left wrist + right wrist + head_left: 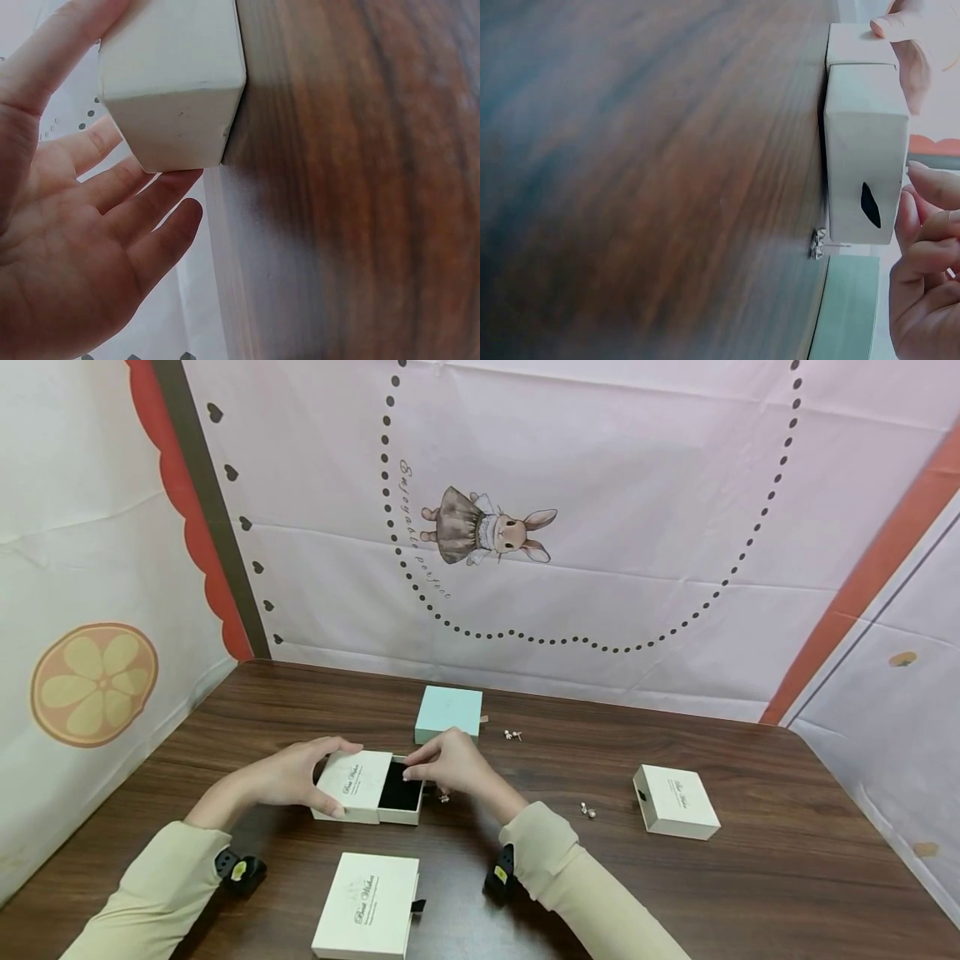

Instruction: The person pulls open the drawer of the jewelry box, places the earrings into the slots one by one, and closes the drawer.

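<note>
A cream drawer-style gift box [354, 781] printed "Best Wishes" lies on the table, its drawer [399, 817] pulled partway out to the right and lined with black. My left hand [296, 774] grips the sleeve of this box, thumb at the near side and fingers at the far side. Over the black lining, my right hand [453, 764] pinches a tiny pale piece, apparently an earring, mostly covered by the fingertips. Beside the drawer's outer end, which has a black pull tab [871, 205], a small stud earring [819, 244] rests on the table.
Behind stands a mint-green box [450, 710], with a pair of earrings [513, 735] to its right. Another cream box [367, 906] lies near the front edge. Farther right are more earrings [588, 811] and a third cream box [677, 802]. Printed cloth [600, 527] hangs behind the table.
</note>
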### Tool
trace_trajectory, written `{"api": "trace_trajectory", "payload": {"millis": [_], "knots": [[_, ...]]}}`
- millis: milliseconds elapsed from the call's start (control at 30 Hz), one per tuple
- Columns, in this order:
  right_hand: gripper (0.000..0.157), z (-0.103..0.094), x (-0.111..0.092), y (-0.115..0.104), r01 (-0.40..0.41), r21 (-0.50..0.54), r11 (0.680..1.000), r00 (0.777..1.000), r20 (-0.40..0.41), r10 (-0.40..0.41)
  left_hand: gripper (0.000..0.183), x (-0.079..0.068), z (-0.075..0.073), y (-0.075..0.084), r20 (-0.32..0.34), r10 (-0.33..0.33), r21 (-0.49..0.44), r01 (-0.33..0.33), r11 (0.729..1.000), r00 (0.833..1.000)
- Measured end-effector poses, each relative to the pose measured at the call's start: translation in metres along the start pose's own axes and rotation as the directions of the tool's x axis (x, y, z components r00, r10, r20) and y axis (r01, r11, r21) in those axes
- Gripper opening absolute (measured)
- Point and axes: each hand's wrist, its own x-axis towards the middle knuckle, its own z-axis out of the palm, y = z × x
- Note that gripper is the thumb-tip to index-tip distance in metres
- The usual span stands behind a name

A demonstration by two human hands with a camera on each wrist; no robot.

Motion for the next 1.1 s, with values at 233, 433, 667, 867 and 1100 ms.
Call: {"api": "trace_trajectory", "payload": {"millis": [233, 433, 667, 867, 1100], "knots": [[0.012, -0.005, -0.001, 0.002, -0.03, 0.057, 0.998, 1.0, -0.002, 0.03, 0.089, 0.0, 0.001, -0.001, -0.003, 0.002, 0.002, -0.002, 1.0, 1.0], [0.012, -0.012, -0.004, 0.003, -0.06, 0.098, 0.993, 0.998, 0.011, 0.059, 0.089, 0.001, 0.001, -0.001, -0.002, -0.013, 0.001, 0.013, 1.0, 1.0], [0.014, -0.019, -0.007, 0.005, -0.062, 0.112, 0.992, 0.998, 0.005, 0.062, 0.09, 0.001, 0.001, 0.0, -0.009, -0.019, -0.009, 0.019, 1.0, 1.0], [0.013, -0.025, -0.01, 0.008, -0.067, 0.117, 0.991, 0.998, 0.002, 0.068, 0.09, 0.002, 0.001, 0.001, -0.009, -0.024, -0.009, 0.024, 1.0, 1.0], [0.014, -0.033, -0.011, 0.014, -0.095, 0.119, 0.988, 0.996, 0.016, 0.093, 0.09, 0.002, 0.001, 0.001, -0.015, -0.005, -0.009, 0.005, 1.0, 1.0]]}}
